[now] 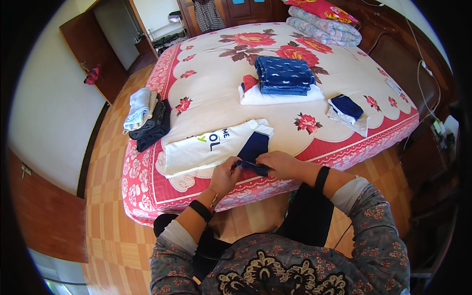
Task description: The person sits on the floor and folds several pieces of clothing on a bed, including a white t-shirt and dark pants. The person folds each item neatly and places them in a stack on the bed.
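A white T-shirt (195, 149) with navy sleeves and printed lettering lies on the bed's near edge, folded lengthwise. Its navy sleeve (254, 147) points toward me. My left hand (225, 175) pinches one side of the sleeve's cuff between thumb and fingers. On the cuff's other side, my right hand (278, 165) grips the same navy fabric. Between the two hands the cuff is bunched and slightly raised. The fingertips are partly hidden by the cloth and by the hands themselves.
Folded trousers (149, 125) are stacked at the bed's left edge. Folded jeans (284, 75) rest on white cloth mid-bed. A small navy and white pile (346, 108) lies to the right. Rolled quilts (324, 27) stand by the headboard (398, 48). A cable (420, 66) hangs there.
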The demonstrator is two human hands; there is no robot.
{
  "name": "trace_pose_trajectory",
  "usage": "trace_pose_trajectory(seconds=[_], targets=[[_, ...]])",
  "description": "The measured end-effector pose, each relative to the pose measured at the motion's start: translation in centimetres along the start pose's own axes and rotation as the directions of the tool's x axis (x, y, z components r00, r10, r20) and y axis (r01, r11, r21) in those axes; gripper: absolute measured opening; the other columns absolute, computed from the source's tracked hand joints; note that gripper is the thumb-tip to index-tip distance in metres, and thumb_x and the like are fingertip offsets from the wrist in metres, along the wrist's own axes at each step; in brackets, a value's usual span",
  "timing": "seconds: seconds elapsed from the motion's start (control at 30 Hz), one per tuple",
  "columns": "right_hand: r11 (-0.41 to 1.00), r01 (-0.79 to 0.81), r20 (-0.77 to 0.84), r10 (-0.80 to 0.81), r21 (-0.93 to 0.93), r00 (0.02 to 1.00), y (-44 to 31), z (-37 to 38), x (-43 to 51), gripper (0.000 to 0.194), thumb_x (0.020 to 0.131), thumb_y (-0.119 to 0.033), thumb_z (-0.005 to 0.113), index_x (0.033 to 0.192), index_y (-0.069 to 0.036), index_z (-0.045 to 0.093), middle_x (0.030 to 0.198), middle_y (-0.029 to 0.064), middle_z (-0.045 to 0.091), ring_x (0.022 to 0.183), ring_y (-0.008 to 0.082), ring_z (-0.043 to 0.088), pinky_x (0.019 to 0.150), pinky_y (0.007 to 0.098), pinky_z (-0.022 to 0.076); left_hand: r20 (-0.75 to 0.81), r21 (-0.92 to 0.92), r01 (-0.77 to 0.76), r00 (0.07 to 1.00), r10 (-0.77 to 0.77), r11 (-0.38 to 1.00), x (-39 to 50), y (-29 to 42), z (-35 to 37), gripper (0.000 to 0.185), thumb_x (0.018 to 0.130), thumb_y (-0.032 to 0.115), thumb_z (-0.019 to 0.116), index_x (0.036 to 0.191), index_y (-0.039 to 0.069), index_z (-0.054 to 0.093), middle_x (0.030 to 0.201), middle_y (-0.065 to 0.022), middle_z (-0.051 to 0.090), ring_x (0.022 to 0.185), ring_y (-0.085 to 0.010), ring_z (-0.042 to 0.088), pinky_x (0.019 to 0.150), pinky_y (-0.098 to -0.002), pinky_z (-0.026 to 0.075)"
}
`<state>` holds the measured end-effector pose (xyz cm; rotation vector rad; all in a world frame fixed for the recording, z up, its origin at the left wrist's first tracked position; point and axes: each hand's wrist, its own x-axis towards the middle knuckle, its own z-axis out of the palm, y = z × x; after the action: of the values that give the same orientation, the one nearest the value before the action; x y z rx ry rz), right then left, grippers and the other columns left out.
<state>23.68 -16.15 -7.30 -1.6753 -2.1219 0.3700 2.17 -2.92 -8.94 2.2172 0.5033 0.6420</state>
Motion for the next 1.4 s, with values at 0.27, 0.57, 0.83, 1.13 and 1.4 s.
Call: trace_pose_trajectory(seconds=[0.27,0.57,0.83,1.13,1.4], targets=[[0.782,-0.418,-0.071,0.503,0.463,0.861,4.2,-0.2,4.4,0.022,0.088,-0.017,0.067,0.089,0.005,0.064,0.076,0.0181,0.068,0.072,0.0276,0.068,0.066,0.0394,0.0517,-0.1,-0.213,0.389,0.904,-0.416,0.896,5.0,-0.9,-0.5,0.037,0.089,0.011,0.067,0.121,-0.004,0.056,0.089,-0.0167,0.072,0.062,-0.0195,0.067,0.049,-0.0305,0.053],[0.813,-0.49,-0.225,0.565,0.315,0.793,5.0,1.4,5.5,0.026,0.085,-0.024,0.069,0.085,0.002,0.069,0.077,0.0212,0.068,0.075,0.0341,0.068,0.07,0.0422,0.0524,-0.148,0.272,0.211,0.973,-0.176,0.939,5.0,1.3,0.5,0.062,0.082,0.026,0.074,0.131,0.004,0.044,0.115,-0.0275,0.059,0.105,-0.0405,0.061,0.089,-0.044,0.051],[0.618,-0.621,0.011,0.704,0.483,0.71,4.2,0.4,5.0,0.026,0.089,-0.023,0.065,0.084,0.002,0.068,0.083,0.0231,0.068,0.083,0.0385,0.067,0.075,0.045,0.0517,-0.22,-0.053,0.357,0.907,-0.359,0.933,5.8,-3.0,0.2,0.043,0.079,0.002,0.065,0.12,0.005,0.051,0.086,-0.0162,0.068,0.074,-0.0294,0.069,0.069,-0.0389,0.055],[0.785,-0.509,-0.289,0.609,0.354,0.738,3.9,1.0,5.6,0.03,0.088,-0.028,0.067,0.091,0.002,0.068,0.086,0.023,0.069,0.085,0.0372,0.067,0.077,0.0436,0.052,-0.257,-0.076,0.292,0.918,-0.301,0.954,5.7,-1.7,0.4,0.051,0.082,-0.002,0.062,0.128,0.009,0.046,0.095,-0.0162,0.064,0.073,-0.0252,0.066,0.067,-0.038,0.054],[0.766,-0.433,-0.29,0.601,0.475,0.744,3.7,1.2,4.4,0.025,0.082,-0.017,0.073,0.098,0.002,0.067,0.082,0.0157,0.069,0.076,0.0277,0.066,0.071,0.0359,0.0522,-0.234,0.027,0.201,0.954,-0.189,0.979,4.7,0.6,0.4,0.068,0.082,0.001,0.065,0.142,0.012,0.034,0.109,-0.0193,0.057,0.082,-0.0316,0.067,0.072,-0.0424,0.055]])
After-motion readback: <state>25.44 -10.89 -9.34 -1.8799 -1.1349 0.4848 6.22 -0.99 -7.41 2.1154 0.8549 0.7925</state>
